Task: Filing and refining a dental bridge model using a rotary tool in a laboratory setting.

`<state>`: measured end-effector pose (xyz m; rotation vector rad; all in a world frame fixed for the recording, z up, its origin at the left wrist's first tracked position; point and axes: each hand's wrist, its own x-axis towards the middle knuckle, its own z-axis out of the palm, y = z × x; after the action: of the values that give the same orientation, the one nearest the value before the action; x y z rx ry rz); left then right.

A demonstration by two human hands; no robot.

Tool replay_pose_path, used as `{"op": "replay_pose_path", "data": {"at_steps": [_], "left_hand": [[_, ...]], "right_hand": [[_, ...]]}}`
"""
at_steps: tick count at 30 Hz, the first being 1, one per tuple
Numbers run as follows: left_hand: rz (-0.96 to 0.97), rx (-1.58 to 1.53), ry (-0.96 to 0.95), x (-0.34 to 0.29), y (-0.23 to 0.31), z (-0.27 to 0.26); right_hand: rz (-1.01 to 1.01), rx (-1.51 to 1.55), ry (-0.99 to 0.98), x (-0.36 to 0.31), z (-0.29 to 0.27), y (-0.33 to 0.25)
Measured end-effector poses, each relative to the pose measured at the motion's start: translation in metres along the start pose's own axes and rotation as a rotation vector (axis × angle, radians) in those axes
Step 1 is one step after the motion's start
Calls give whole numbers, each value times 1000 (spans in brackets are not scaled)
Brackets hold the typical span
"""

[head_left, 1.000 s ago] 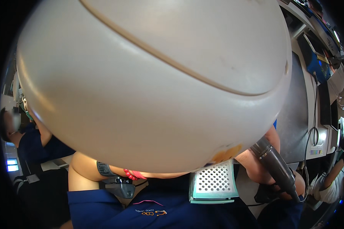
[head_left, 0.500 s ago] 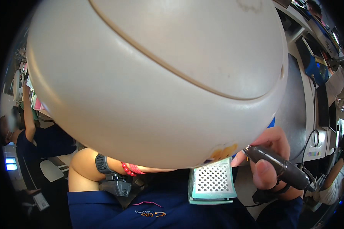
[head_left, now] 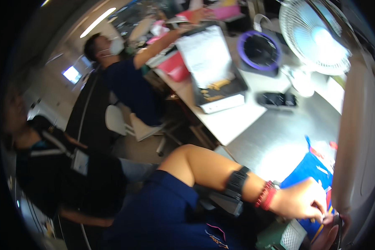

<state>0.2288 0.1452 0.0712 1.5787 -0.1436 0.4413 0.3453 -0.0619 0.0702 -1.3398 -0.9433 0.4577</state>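
From where I stand, a dark handpiece [head_left: 340, 231] is down at the lower right, partly hidden, within the grip of the person's right hand [head_left: 330, 236]. The left hand [head_left: 301, 201] is bent over just beside it, fingertips drawn together and meeting the other hand's fingers; whether something small is pinched there I can't tell. A red beaded bracelet [head_left: 266, 196] circles that wrist, with a black strap [head_left: 237, 183] higher up the forearm.

Beneath the hands spreads a blue cloth [head_left: 301, 170] with small scraps on it. A green box with a perforated pale panel [head_left: 294, 238] is near the left wrist, and a big pale casing [head_left: 359, 125] looms over the right side.

The desk [head_left: 306, 114] has a shiny grey metal top, glaring white by the cloth, and a white section farther off. A black object [head_left: 277, 99] lies on the metal; beyond it are a white fan [head_left: 316, 39], a purple-rimmed round container [head_left: 278, 56] and a dark tray [head_left: 242, 85] bearing white paper and yellowish pieces.

Out in the room, a co-worker in navy [head_left: 131, 89] reaches across the desk near a white chair [head_left: 113, 119]. Another person in dark clothes [head_left: 91, 185] is closer, wearing a badge [head_left: 80, 162]. A ceiling light [head_left: 98, 22] glows overhead.
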Motion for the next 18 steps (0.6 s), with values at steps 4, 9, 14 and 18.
{"op": "replay_pose_path", "data": {"at_steps": [4,9,14,18], "left_hand": [[476,452,92,-6,-27,6],[538,514,132,-10,-38,14],[777,742,217,-1,-76,13],[1030,737,212,23,-87,22]], "right_hand": [[-170,-297,-303,0,-15,24],[-396,-775,-499,3,-34,40],[-203,-491,-358,28,3,27],[-645,-477,-424,-30,-219,268]]}}
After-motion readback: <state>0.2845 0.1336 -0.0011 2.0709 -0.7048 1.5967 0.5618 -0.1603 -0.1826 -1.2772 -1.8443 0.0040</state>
